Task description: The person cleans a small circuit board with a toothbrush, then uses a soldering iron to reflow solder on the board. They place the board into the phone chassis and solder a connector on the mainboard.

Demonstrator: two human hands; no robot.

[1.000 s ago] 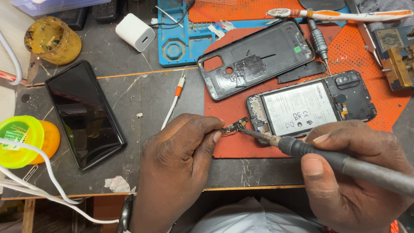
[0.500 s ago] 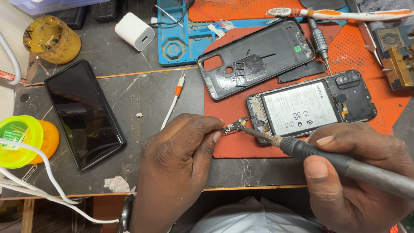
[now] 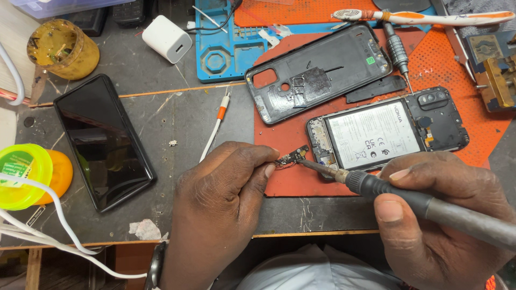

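Observation:
My left hand [image 3: 223, 198] pinches a small dark circuit board [image 3: 292, 157] between thumb and forefinger, just above the orange mat [image 3: 290, 180]. My right hand [image 3: 441, 215] grips a soldering iron [image 3: 387, 190] whose tip touches the board's right end. Right behind the board lies an opened phone [image 3: 384, 131] with its white battery showing. Its black back cover [image 3: 317, 70] lies inside-up further back.
A black phone [image 3: 102, 142] lies screen-up at the left. A yellow-green tub [image 3: 24, 174] and white cables [image 3: 48, 225] sit at the front left. A white charger [image 3: 166, 37], a blue tool tray [image 3: 226, 51], a screwdriver [image 3: 398, 53] and a toothbrush [image 3: 424, 17] lie at the back.
The small board and the iron's tip have shifted slightly between my fingers; both hands stay in nearly the same place.

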